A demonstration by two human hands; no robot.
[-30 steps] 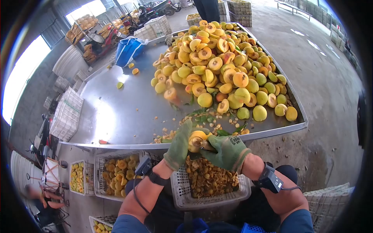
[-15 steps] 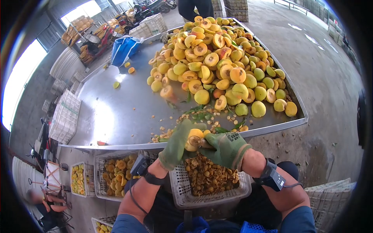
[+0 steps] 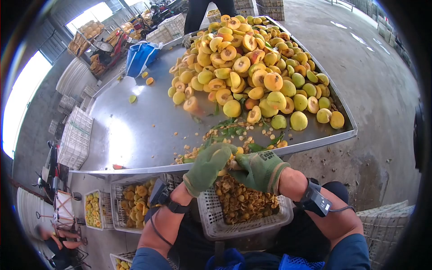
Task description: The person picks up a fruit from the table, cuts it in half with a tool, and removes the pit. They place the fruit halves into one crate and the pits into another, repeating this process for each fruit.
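Note:
My left hand (image 3: 208, 167), in a green work glove, is closed around a yellow peach half (image 3: 222, 172); the fingers cover most of the fruit. My right hand (image 3: 262, 171), gloved alike, is closed on a small pitting tool (image 3: 234, 165) with a pale brown handle, its working end against the peach half and mostly hidden. Both hands meet above a white plastic basket (image 3: 245, 231) holding brown peach pits and scraps (image 3: 245, 204). Just beyond them, leaves and loose pieces (image 3: 234, 130) lie along the near edge of the metal table (image 3: 148, 130).
A large heap of halved and whole peaches (image 3: 243, 65) covers the table's far right. A blue bag (image 3: 140, 58) rests at the back left. Crates of peach halves (image 3: 135, 198) stand on the floor at left. One person stands behind the table; another sits at lower left.
My left hand has turned over the peach half, so its cut face is now mostly covered. The person beyond the table has shifted left. The camera view has moved slightly.

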